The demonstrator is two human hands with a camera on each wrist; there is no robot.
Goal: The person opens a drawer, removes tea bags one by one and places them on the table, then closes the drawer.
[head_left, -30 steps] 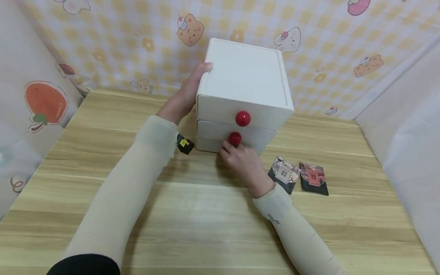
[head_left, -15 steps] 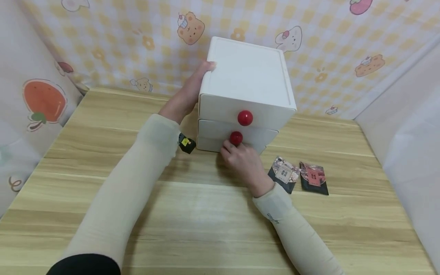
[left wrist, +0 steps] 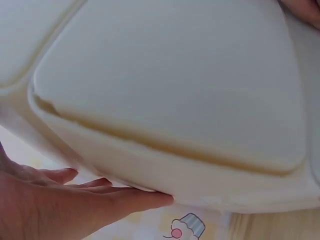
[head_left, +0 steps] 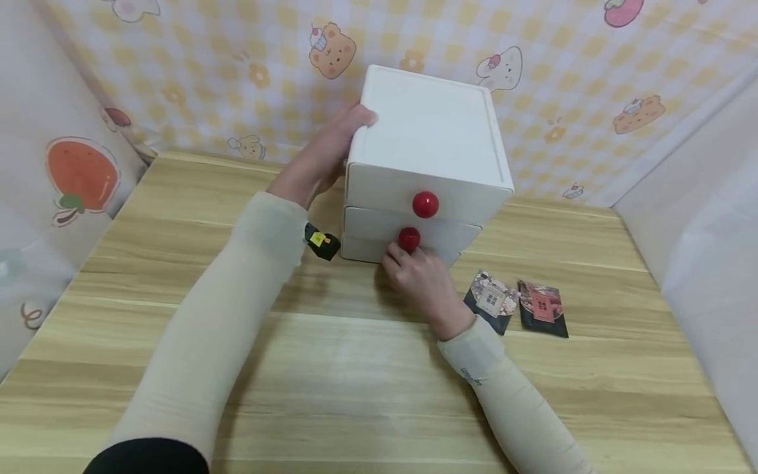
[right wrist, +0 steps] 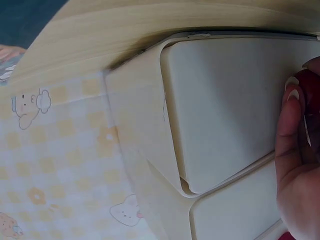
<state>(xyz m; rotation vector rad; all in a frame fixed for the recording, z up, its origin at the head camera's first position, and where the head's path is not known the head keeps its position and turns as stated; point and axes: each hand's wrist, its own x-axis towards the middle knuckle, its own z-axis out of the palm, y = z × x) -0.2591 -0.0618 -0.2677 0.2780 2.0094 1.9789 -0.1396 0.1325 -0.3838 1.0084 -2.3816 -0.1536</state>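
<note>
A white drawer cabinet (head_left: 435,125) stands on the table, with round red knobs on its drawer fronts. My left hand (head_left: 328,148) rests on the cabinet's left side, its thumb over the top edge. In the left wrist view, the fingers (left wrist: 135,200) of that hand lie straight along the cabinet's side wall. Low at the front, my right hand (head_left: 422,280) pinches the lowest drawer's red knob (right wrist: 307,92) between fingers and thumb. Above it, the middle knob (head_left: 409,238) and the top knob (head_left: 425,204) are untouched. The drawer fronts look flush with the cabinet.
Two small printed packets (head_left: 491,301) lie side by side on the wooden table (head_left: 355,388), right of my right hand. Behind the cabinet hangs a yellow checked cloth (head_left: 207,85). White cloth walls close off both sides. A small black piece (head_left: 322,241) sits at my left cuff.
My left thumb reaches slightly further over the cabinet's top edge, and the cabinet sits a touch further right in view. The right hand keeps its place at the low knob.
</note>
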